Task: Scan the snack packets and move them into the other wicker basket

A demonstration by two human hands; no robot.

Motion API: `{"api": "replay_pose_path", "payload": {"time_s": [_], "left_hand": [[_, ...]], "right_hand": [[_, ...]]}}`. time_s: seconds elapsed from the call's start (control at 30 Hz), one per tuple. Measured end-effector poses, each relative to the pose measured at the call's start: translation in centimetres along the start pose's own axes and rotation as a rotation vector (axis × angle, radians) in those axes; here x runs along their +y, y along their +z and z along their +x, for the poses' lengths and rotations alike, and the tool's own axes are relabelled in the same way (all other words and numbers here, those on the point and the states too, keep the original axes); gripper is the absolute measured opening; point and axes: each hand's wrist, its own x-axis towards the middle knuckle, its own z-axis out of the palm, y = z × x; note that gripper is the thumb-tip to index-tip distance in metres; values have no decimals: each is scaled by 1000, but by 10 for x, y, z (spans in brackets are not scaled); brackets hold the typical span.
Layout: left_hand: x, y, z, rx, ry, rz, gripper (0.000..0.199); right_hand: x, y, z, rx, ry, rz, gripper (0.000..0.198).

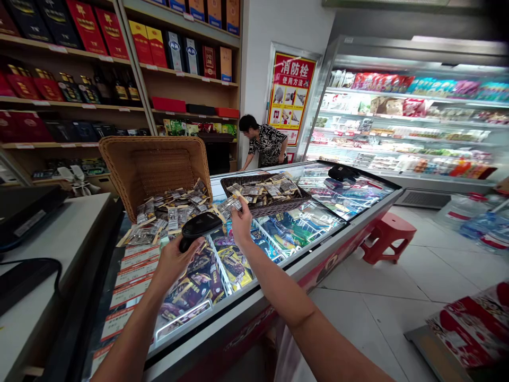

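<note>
My left hand (175, 260) is wrapped round the grip of a black handheld barcode scanner (202, 224), whose head points right. Just to its right, my right hand (241, 224) pinches a small clear-and-tan packet (228, 206) in front of the scanner. Behind my left hand, many similar packets (175, 215) spill from a tan wicker basket (159, 154) tipped on its side. A dark brown shallow wicker tray (286, 208) beyond my right hand holds more of these packets (270, 188). Both stand on a glass-topped chest freezer (318, 239).
Price sheets (131, 276) lie along the freezer's left side. A grey counter (51, 265) stands at the left. A person (266, 143) leans over the freezer's far side. A red stool (387, 236), water jugs (461, 212) and a red-and-white carton (473, 323) are on the right.
</note>
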Motion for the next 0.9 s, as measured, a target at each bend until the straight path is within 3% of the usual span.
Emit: {"api": "replay_pose_path", "payload": {"time_s": [0.23,0.67,0.77,0.9], "left_hand": [[6,-1,-3,-16,8,61,61],[5,-1,-1,15,-28,46,66],[9,-4,0,34,-29,23,67],[8,-7,2,68,-33,-45,66]], "right_hand": [[4,0,2,67,26,16,63],[18,3,7,149,-68,-167,56],[16,-2,22,160,-64,-172,57],[-4,-17,70,188,-50,-250,58]]}}
